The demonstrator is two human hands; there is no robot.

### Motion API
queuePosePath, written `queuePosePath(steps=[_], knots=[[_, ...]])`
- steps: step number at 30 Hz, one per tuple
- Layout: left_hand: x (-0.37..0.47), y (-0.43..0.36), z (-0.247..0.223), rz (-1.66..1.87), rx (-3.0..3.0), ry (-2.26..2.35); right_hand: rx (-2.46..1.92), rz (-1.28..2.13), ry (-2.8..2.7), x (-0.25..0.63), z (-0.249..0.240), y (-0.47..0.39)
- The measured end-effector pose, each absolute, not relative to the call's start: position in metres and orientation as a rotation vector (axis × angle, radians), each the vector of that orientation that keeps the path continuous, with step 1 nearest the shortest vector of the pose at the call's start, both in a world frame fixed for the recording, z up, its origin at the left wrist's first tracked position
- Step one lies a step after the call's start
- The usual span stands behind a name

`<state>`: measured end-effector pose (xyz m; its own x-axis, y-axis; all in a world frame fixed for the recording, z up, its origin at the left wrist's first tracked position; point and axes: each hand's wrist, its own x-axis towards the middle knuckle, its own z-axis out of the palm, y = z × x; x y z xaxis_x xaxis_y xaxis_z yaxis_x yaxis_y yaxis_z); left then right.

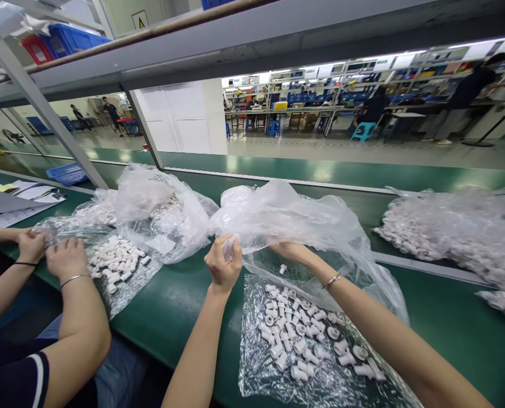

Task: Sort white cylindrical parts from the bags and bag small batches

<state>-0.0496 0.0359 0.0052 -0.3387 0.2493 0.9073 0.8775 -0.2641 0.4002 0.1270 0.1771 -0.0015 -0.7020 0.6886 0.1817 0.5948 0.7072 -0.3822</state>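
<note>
While the bag (286, 211) is covering my right hand (285, 248), whose grip I cannot tell, my left hand (223, 264) is tightly clutching its edge.

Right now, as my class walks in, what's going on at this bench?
The person's left hand grips a translucent plastic bag, while the right hand reaches under it, partly hidden. White flanged fittings lie loose on clear crinkled film in front. To the left, a co-worker's hands are at another film, beside more white fittings.
</note>
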Motion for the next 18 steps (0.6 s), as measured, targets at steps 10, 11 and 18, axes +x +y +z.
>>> queuePosePath(steps=[10, 11, 18], knots=[[-0.046, 0.035, 0.005, -1.634, -1.401, -1.485, -1.128, 0.446, -2.910, 0.174, 0.015, 0.137], [-0.045, 0.034, 0.005, -1.632, -1.405, -1.485, -1.103, 0.382, -2.981, 0.174, 0.011, 0.133], [-0.044, 0.033, 0.005, -1.635, -1.425, -1.525, -1.240, 0.198, -2.992, 0.192, 0.009, 0.113]])
